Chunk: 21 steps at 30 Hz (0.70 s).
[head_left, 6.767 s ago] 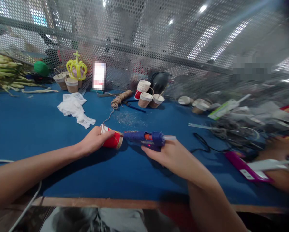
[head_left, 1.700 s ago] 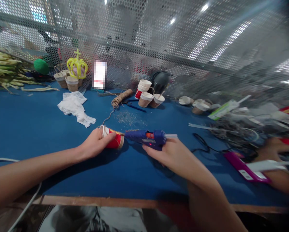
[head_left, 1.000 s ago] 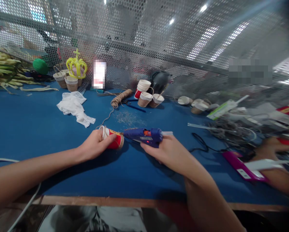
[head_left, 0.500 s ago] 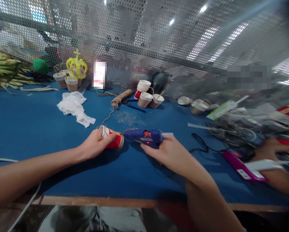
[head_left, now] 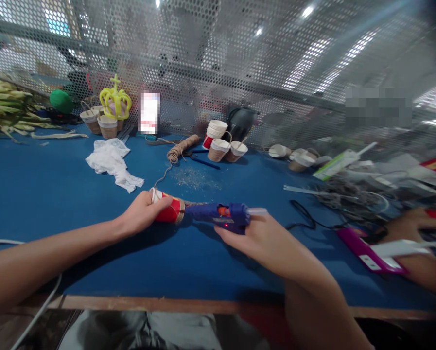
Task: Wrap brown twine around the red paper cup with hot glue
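Observation:
My left hand (head_left: 142,215) is closed around a red paper cup (head_left: 170,212) that lies on its side on the blue table (head_left: 39,189), its base end wrapped in jute twine. My right hand (head_left: 261,237) grips a blue hot glue gun (head_left: 221,215), whose nozzle touches the twine-wrapped end of the cup. A strand of twine runs from the cup back to a twine spool (head_left: 183,146) farther up the table.
White lace cloth (head_left: 113,163) lies at the left. Twine-wrapped cups (head_left: 223,148) and a yellow crown (head_left: 115,101) stand by the perforated metal screen (head_left: 218,58). Another person's hand (head_left: 414,223) works among clutter and a magenta tool (head_left: 367,250) at right. Wooden table edge (head_left: 166,305) runs in front.
The glue gun's nozzle has shifted slightly lower along the cup's wrapped end, and my right hand moved a little toward me. The cup stays under my left hand.

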Tool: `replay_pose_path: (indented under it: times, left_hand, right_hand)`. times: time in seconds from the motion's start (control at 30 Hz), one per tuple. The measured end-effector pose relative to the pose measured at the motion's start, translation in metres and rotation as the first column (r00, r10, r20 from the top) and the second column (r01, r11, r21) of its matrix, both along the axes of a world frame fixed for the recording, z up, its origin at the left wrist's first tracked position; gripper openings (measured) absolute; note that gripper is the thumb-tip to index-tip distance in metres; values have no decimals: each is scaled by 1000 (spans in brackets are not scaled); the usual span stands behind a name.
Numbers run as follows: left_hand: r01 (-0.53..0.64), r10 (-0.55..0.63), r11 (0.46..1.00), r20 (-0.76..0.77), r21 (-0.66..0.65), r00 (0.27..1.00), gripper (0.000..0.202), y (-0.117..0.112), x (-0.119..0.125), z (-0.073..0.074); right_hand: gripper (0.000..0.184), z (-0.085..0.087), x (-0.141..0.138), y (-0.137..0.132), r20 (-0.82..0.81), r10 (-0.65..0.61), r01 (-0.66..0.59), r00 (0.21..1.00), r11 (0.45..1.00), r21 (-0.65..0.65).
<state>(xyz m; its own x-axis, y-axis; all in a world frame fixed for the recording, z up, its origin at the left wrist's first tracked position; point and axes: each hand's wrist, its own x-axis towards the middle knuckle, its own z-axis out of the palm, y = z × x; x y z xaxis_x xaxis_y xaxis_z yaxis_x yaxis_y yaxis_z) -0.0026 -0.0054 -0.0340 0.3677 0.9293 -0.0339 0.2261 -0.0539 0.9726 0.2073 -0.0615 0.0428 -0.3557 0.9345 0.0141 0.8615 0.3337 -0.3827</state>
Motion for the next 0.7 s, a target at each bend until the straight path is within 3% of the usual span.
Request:
replay_pose_path:
  times: [0.27,0.4,0.47,0.57,0.63,0.7]
  left_hand:
    - [20,-19,999,25,-37,1000,39,1,-1,-2]
    - [-16,18,999,54,-32,998,38,0,-1,3]
    - [-43,45,999,67,-21,997,36,-1,-1,5]
    - [-89,89,996,110,-10,990,36,-3,-2,6]
    - [-90,90,996,169,-12,982,35,-4,-2,7]
    - [-82,87,996,202,-36,975,35,-5,-2,9]
  right_hand:
    - [24,1,-1,1,-32,-33,32,999,999,-32]
    - [29,7,3,5,-141,-186,152,972,963,-223]
    - [22,9,8,10,-302,-228,125,926,937,-326]
    - [22,7,20,24,-549,-281,94,787,935,-343]
    - [27,2,28,39,-626,-344,178,700,933,-314]
    - [29,-5,34,55,-611,-403,274,681,914,-298]
